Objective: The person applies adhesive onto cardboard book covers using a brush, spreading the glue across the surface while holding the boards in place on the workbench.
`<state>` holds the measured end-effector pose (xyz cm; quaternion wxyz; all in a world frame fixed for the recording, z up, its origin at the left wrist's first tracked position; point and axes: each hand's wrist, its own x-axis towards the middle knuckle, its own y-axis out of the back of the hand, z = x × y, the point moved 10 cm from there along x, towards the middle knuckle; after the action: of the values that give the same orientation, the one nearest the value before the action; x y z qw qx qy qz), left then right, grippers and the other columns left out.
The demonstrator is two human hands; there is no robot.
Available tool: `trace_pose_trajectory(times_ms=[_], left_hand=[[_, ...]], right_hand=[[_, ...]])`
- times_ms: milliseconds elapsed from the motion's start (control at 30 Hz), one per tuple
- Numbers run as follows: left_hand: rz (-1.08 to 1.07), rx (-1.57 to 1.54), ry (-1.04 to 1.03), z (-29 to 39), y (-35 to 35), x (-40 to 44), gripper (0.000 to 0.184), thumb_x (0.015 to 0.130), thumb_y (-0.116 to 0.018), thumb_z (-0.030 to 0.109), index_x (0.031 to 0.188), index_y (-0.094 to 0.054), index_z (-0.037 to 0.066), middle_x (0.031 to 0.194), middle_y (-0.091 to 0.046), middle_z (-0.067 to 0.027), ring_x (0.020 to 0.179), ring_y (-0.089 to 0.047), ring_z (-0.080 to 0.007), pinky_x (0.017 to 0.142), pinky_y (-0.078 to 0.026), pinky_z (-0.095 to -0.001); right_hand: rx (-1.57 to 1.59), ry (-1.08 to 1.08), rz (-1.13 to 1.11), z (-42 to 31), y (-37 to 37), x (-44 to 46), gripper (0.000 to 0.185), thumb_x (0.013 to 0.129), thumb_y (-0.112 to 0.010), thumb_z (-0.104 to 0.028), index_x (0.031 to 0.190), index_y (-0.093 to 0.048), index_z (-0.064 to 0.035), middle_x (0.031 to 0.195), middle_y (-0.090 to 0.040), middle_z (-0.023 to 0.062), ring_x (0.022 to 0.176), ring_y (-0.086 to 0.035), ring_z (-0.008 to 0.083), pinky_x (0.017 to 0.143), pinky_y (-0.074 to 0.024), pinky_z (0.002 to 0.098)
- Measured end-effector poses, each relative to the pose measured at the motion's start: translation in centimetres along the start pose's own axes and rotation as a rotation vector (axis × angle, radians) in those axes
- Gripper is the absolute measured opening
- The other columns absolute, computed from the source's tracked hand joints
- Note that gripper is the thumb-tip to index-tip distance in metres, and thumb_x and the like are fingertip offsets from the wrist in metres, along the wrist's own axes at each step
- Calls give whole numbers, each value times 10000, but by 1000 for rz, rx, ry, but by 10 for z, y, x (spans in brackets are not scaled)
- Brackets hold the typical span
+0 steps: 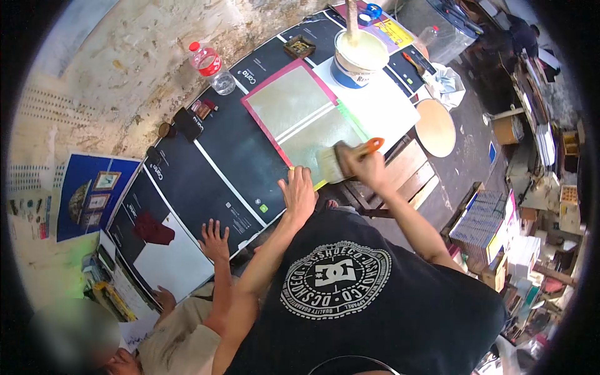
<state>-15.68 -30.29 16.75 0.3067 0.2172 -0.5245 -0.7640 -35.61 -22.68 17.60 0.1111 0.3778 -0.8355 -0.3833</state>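
My right hand (365, 167) is closed round a wide brush (334, 164) with an orange-tipped handle; its pale bristles touch the lower right part of a flat panel. This panel (290, 100) has a grey-green face, edged with magenta, green and yellow strips, and a white line crosses it. At its near corner rests my left hand (300, 195), fingertips on the edge and thumb apart. Beyond the panel a bucket (351, 74) of cream-coloured paste stands on a white sheet (394, 103), with a stick (352, 22) upright in it.
On the dark table (219, 162) are a bottle (212, 67), an ashtray (299, 46), a black pouch (187, 124) and a maroon cloth (153, 228). At left, a co-worker's hand (215, 242) lies on the edge. A round stool (435, 127) and stacked books (480, 226) are at right.
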Motion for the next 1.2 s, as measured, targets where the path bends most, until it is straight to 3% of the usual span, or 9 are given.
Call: trace_pose_trajectory(times_ms=[200, 267, 500, 667, 800, 967, 1067, 1133, 1200], left_hand=[[-22, -31, -13, -3, 1, -3, 596, 648, -850, 191, 1161, -571, 72, 1166, -526, -67, 1126, -489, -256, 864, -346, -488], [-3, -29, -4, -5, -5, -3, 661, 622, -877, 213, 1188, -565, 74, 1167, -528, -76, 1104, -491, -271, 856, -336, -499], [-70, -39, -30, 0, 2, -2, 905, 609, -764, 692, 1197, -561, 36, 1185, -535, -92, 1113, -505, -290, 825, -365, -513], [-116, -67, -22, 4, 6, -1, 878, 653, -735, 703, 1183, -573, 22, 1180, -555, -106, 1102, -543, -318, 866, -386, -526], [-163, -66, 13, 0, 11, 5, 822, 725, -663, 730, 1164, -600, 38, 1168, -591, -101, 1102, -566, -306, 875, -384, -531], [-211, -104, 116, -1, 8, 8, 745, 802, -617, 696, 1166, -600, 47, 1181, -600, -94, 1104, -560, -298, 877, -374, -530], [-219, -121, 133, 1, 7, 6, 710, 842, -595, 658, 1183, -597, 35, 1200, -587, -113, 1094, -552, -310, 878, -365, -539], [-190, -128, 151, 1, 8, 12, 671, 867, -587, 626, 1190, -592, 38, 1215, -579, -114, 1095, -551, -312, 875, -363, -548], [-178, -126, 181, 2, 3, 8, 608, 887, -592, 584, 1189, -583, 57, 1227, -572, -96, 1105, -554, -302, 870, -367, -556]], right_hand=[[-275, 59, 157, 14, 92, 24, 326, 838, -716, -265, 729, -611, 24, 579, -613, 144, 516, -638, 252, 509, -495, 393], [-77, 53, 175, -26, 94, 11, 462, 862, -628, -433, 715, -643, 5, 608, -631, 210, 640, -698, 332, 609, -544, 412], [-306, -87, 14, 15, 83, 57, 491, 853, -631, -477, 724, -654, -4, 673, -674, 203, 710, -715, 325, 659, -554, 397], [186, 398, -32, -56, 58, 57, 423, 817, -707, -408, 801, -645, 10, 715, -672, 160, 673, -696, 260, 634, -540, 401], [-270, 8, -113, -19, 51, 117, 414, 821, -679, -411, 755, -638, -4, 671, -653, 177, 670, -683, 337, 634, -545, 425], [-12, 642, -240, -79, 13, 96, 432, 820, -676, -411, 727, -601, 4, 618, -604, 236, 624, -661, 391, 610, -521, 444], [-264, 283, -230, -59, 17, 151, 384, 847, -656, -405, 756, -624, -33, 637, -635, 215, 626, -654, 407, 580, -525, 452], [-188, 702, 133, -107, 49, 159, 317, 868, -650, -367, 753, -645, -72, 625, -632, 158, 565, -635, 384, 533, -504, 464], [63, 782, -63, -126, 26, 166, 278, 852, -661, -349, 773, -645, -82, 626, -621, 165, 589, -636, 383, 557, -503, 473]])
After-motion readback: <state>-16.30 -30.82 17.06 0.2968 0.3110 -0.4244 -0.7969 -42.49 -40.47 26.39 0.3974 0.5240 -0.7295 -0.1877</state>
